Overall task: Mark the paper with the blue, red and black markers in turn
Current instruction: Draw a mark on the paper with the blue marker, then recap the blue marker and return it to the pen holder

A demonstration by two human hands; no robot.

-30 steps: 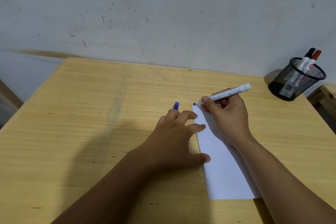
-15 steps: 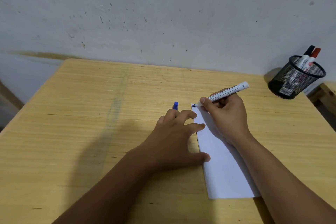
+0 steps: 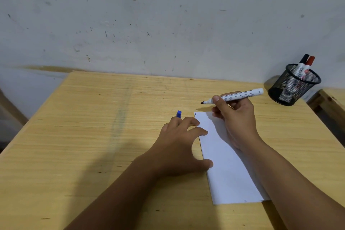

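Closest to me lies the paper [image 3: 225,164], a white strip running away from my chest on the wooden table [image 3: 84,136], its near end by my right forearm. My left hand [image 3: 179,147] sits on the paper's left edge, thumb and forefinger spread and pressing it flat, while the other fingers curl round the blue cap [image 3: 179,113], which pokes out past my knuckles. Over the far end, my right hand [image 3: 235,117] pinches the blue marker [image 3: 237,95] between thumb and fingers, closed firmly on the barrel. The marker lies almost level, tip pointing left and hanging clear above the table just beyond the paper's far edge, not touching the sheet. There is a short dark stroke [image 3: 195,113] at the far left corner of the paper. Further off, at the table's right back corner, stands the black mesh pen cup [image 3: 293,86], with the black marker [image 3: 302,65] and red marker [image 3: 309,63] sticking up from it, side by side. Behind everything is the speckled pale wall [image 3: 168,20].
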